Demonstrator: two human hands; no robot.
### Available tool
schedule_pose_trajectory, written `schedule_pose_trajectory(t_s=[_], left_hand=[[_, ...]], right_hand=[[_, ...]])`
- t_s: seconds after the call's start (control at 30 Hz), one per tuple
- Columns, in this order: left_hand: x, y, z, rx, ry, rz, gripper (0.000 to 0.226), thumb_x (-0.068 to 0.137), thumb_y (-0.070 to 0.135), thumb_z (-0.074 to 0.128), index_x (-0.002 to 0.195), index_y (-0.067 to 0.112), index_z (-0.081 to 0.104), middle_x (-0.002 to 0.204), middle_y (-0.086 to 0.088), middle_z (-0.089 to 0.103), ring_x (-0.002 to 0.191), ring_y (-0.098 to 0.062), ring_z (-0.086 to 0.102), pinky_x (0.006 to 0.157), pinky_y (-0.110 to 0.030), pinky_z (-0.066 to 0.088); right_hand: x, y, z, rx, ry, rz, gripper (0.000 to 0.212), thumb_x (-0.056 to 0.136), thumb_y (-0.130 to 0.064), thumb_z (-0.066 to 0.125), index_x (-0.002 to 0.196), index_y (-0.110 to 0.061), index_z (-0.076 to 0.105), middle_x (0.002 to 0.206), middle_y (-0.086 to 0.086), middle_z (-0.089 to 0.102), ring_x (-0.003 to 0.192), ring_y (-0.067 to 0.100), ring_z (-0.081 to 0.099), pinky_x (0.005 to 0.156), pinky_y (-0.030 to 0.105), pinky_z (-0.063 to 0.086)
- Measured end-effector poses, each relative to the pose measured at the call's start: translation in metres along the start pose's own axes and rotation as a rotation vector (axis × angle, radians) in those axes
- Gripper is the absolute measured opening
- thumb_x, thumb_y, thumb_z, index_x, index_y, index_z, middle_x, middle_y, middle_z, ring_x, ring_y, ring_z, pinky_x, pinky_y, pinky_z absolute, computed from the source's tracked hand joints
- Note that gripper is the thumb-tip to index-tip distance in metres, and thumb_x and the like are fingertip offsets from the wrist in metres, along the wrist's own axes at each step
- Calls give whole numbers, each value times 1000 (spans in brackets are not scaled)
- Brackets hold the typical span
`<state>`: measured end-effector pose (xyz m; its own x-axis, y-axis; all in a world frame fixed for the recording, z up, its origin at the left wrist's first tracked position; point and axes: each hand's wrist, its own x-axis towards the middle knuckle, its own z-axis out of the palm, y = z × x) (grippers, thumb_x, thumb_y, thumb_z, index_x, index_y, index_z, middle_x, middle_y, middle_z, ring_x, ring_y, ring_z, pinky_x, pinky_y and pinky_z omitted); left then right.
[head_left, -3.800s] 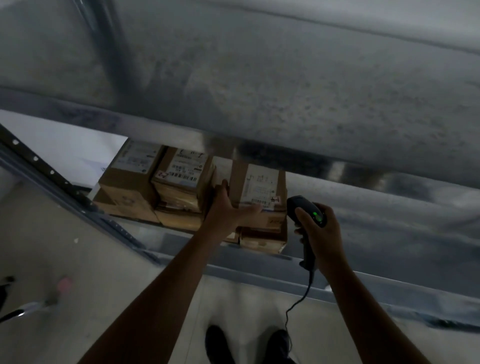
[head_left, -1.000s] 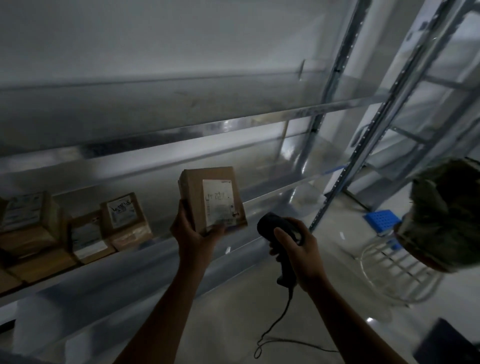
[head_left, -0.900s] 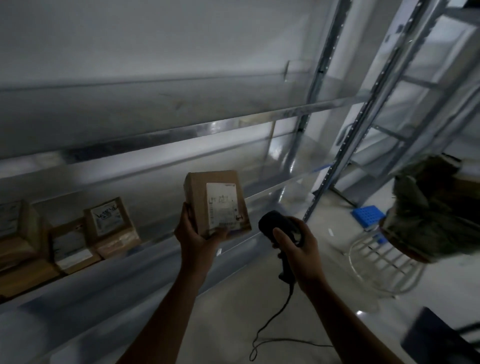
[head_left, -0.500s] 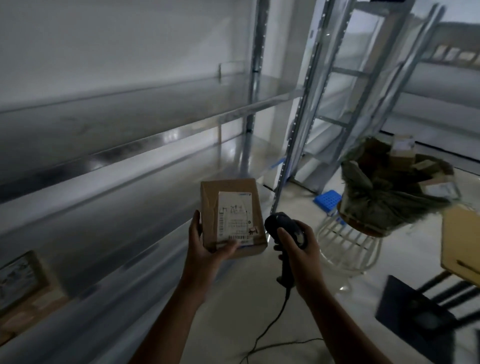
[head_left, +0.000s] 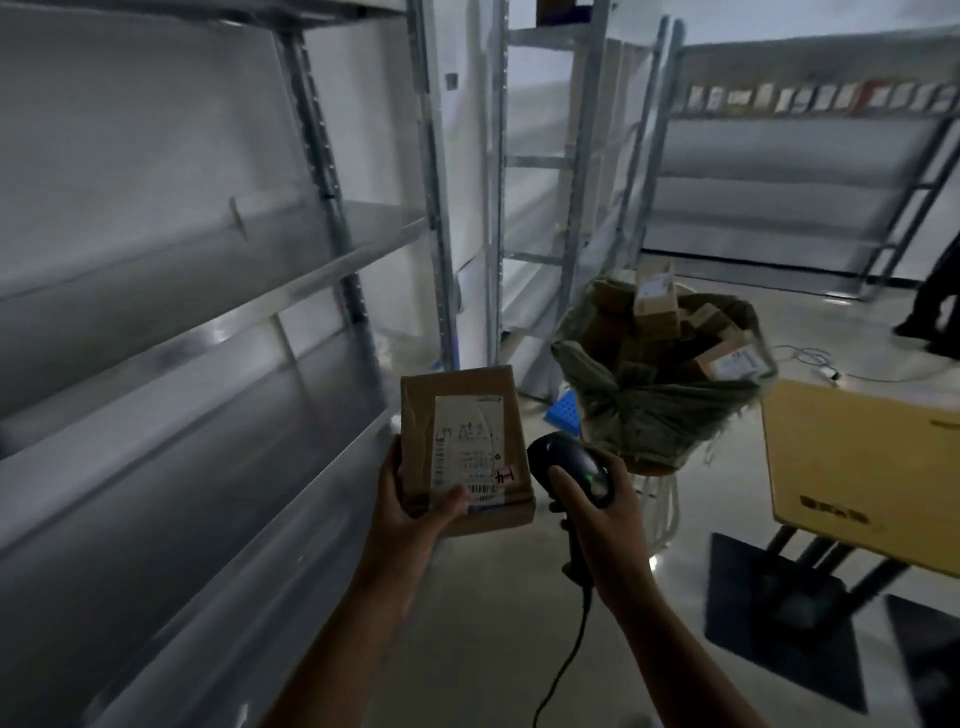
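While the right grip clasps the scanner, parcel just beside, tight in the left grip

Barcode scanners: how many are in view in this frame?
1. The barcode scanner is gripped in the right hand, just right of the parcel that the left hand holds. None shows elsewhere, though the dim corners could hide one.
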<state>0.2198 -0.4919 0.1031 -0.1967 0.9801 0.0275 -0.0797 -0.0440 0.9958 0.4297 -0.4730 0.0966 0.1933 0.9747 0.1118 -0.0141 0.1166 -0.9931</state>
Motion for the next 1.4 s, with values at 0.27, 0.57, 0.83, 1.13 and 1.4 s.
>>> schedule_pose_trajectory(t_s=[0.27,0.57,0.83,1.13,1.4], left_hand=[[71,-4,73,78,-115,22,79,81,19,82,146,37,42,116,20,73,108,3,68,78,-13,56],[189,-25,103,23,-227,-48,92,65,56,93,143,42,47,121,9,73,114,-16,70,100,-47,57],[305,-18,102,-33,-312,-61,79,74,34,83,143,41,45,113,17,72,97,7,69,77,-17,54],[384,-34,135,-1,-428,-144,69,72,39,83,132,43,49,116,15,68,101,-1,69,76,-17,55],[441,-53,198,29,-479,-177,54,74,39,80,121,44,54,117,10,70,95,4,71,70,-16,58]], right_hand=[[63,8,-40,16,179,-24,42,88,-28,78,123,-29,55,117,3,64,92,26,72,63,21,57],[151,25,-37,-112,302,-42,56,74,-48,80,124,-32,58,118,3,67,97,27,72,78,40,64],[240,18,8,-168,352,-62,56,75,-40,77,126,-26,57,120,0,64,103,17,69,76,32,62],[296,36,13,-188,453,-8,40,88,-22,76,122,-27,56,117,0,65,94,8,71,68,22,59],[369,69,-25,-163,517,50,57,80,-39,78,131,-28,54,120,-6,63,101,8,70,75,31,63]])
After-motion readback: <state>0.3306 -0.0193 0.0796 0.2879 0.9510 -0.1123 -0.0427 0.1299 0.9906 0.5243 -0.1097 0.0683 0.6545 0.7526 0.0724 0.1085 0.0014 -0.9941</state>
